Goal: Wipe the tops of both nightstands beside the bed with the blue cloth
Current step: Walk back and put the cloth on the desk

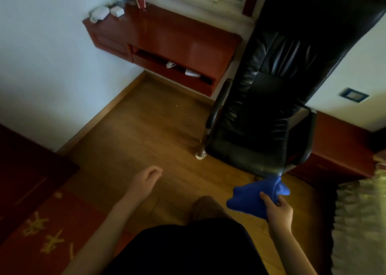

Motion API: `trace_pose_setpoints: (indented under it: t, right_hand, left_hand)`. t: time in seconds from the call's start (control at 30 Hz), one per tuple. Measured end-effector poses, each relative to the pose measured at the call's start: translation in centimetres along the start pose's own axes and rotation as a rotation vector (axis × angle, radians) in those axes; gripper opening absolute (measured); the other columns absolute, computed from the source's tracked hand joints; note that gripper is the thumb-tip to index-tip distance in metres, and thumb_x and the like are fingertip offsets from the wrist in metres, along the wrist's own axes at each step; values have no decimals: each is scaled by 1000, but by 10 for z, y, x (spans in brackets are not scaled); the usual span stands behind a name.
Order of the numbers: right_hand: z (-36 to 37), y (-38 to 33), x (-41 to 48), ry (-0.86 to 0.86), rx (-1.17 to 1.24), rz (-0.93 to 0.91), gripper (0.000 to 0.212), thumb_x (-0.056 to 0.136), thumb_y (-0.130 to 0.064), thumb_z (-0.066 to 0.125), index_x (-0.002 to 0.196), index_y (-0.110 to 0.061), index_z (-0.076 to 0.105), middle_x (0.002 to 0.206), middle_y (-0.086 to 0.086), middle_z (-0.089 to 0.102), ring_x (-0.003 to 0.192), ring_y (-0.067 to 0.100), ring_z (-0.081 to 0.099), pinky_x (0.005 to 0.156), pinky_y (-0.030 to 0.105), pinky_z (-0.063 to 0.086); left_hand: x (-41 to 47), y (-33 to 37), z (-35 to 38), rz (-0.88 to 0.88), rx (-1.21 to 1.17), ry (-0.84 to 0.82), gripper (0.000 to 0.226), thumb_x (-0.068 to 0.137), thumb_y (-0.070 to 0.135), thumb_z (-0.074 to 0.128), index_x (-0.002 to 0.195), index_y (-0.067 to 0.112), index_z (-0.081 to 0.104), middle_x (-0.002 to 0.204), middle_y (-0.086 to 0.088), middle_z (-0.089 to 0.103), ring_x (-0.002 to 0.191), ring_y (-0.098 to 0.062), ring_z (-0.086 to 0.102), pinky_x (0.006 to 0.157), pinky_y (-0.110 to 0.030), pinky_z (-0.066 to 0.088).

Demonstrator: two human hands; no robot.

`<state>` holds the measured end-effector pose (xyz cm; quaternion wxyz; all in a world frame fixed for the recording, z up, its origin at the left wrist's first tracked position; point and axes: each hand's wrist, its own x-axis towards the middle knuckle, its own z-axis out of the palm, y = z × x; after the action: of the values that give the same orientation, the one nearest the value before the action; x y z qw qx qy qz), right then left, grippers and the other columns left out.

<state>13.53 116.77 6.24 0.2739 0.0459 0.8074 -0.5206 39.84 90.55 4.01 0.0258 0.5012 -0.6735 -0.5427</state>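
The blue cloth (250, 197) is being held in the right hand (278, 211), bunched between thumb and fingers low at the right of the view, above the wooden floor (146, 128) and just in front of the black office chair (282, 87). The left hand (145, 180) is being carried empty, its fingers loosely curled and closed on nothing. The cloth is judged to be light, soft and limp, so it is best gathered into a flat pad under the palm rather than pinched at one corner, where it is drooping. A wall-mounted red desk (167, 36) is being seen ahead, its projecting corner near the chair arm. Open floor is lying between the desk and the red patterned bedcover (52, 222) at lower left. Which red surface is a nightstand cannot be told for certain.
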Motion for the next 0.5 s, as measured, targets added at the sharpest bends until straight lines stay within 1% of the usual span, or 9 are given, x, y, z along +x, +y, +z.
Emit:
trace_pose_setpoints:
  t: [0.1,0.17,0.27,0.33,0.4,0.5]
  right_hand:
    - [30,-34,50,-14,5,-7,7,87,-15,68,87,-15,61,86,12,67,75,29,63,63,36,49]
    - [56,-57,88,-39,-2,-1,7,88,-14,68,91,-11,63,85,11,67,74,28,63,62,35,49]
    - [99,-98,140,-117,-36,17,11,87,-16,68,93,-8,63,83,11,66,72,26,62,61,35,48]
    - [128,-127,169,-166,-62,16,12,87,-17,69,92,-8,62,83,11,66,72,25,61,61,35,47]
    - [158,-158,194,-214,-80,-1,13,87,-16,69,94,-9,61,84,8,65,72,21,61,60,31,45]
    - [197,-202,222,-256,-75,-16,11,87,-18,69,93,-18,59,87,2,65,78,20,64,62,29,47]
  left_hand:
    - [56,22,-4,-6,-13,-12,18,98,26,49,90,36,62,99,9,67,97,-10,62,79,-24,46]
    - [91,34,-8,-25,-21,9,18,98,25,49,90,35,62,97,9,68,97,-12,63,79,-25,47]
    - [136,54,-19,-88,-26,31,16,98,24,49,94,31,63,100,7,67,98,-14,63,87,-33,50]
    - [163,67,-28,-119,-47,74,19,98,23,50,89,34,62,99,5,68,97,-18,64,91,-38,50]
    - [190,79,-39,-139,-64,132,20,97,22,51,87,35,61,99,1,69,98,-21,65,91,-41,50]
    - [227,100,-59,-163,-91,198,19,97,23,51,87,34,63,100,-2,70,99,-22,64,94,-46,50]
